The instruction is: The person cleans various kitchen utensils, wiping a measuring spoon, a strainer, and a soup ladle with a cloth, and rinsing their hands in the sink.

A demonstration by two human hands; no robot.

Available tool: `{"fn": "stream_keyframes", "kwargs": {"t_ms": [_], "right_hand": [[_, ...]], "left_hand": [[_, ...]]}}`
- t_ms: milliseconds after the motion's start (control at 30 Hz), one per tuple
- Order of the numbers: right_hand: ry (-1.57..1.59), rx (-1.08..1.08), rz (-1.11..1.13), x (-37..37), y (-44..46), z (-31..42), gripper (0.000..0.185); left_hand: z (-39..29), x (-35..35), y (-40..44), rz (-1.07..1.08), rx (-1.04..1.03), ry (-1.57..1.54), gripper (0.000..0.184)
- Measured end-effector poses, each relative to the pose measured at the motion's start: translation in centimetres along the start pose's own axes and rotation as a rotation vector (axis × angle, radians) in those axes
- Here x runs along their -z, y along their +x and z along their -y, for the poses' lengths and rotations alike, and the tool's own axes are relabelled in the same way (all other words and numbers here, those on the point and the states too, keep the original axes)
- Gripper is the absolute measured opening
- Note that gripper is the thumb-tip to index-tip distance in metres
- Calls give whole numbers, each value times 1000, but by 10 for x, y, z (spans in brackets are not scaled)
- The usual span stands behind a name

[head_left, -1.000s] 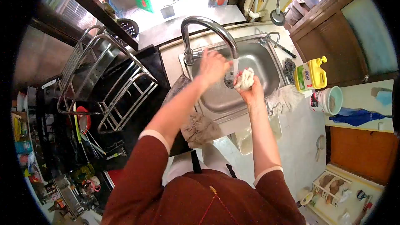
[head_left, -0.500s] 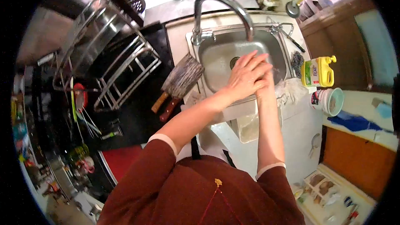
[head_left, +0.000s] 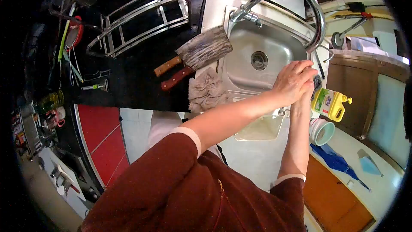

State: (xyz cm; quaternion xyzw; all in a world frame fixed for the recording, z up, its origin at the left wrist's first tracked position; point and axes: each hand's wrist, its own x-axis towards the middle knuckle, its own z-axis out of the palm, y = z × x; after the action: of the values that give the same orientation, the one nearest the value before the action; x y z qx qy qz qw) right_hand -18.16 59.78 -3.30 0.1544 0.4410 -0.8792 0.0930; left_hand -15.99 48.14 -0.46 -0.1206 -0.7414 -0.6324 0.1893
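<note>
My left hand (head_left: 292, 81) lies over my right hand (head_left: 307, 89), palm against it, with its fingers stretched out across it. Most of the right hand's fingers are hidden beneath. Both hands are pressed together above the right edge of the metal sink (head_left: 242, 66), close under the end of the curved faucet (head_left: 315, 4). No object shows between them. A yellow pump bottle (head_left: 329, 104) stands just right of the hands, and a dark scouring pad (head_left: 317, 83) lies between the bottle and the sink.
Two cleavers (head_left: 206, 49) with wooden handles lie left of the sink, beside a crumpled cloth (head_left: 209, 90). A metal rack (head_left: 148, 28) stands on the black counter (head_left: 141, 73). A white bucket (head_left: 322, 131) sits at right, near a folded blue umbrella (head_left: 337, 163).
The view has turned, and the sink now appears higher. My joined hands have shifted from over the basin to its right edge. The cloth beside the cleavers has come into fuller view.
</note>
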Motion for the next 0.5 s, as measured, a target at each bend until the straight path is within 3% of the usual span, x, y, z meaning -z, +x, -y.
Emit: {"fn": "stream_keyframes", "kwargs": {"t_ms": [333, 467, 500], "right_hand": [[5, 9, 18, -14, -14, -6, 43], [19, 29, 24, -17, -19, -2, 43], [19, 31, 27, -18, -22, -2, 43]], "left_hand": [[0, -2, 0, -156, 217, -179, 33], [-1, 6, 7, -152, 194, -19, 25], [-2, 10, 9, -122, 48, 54, 21]]}}
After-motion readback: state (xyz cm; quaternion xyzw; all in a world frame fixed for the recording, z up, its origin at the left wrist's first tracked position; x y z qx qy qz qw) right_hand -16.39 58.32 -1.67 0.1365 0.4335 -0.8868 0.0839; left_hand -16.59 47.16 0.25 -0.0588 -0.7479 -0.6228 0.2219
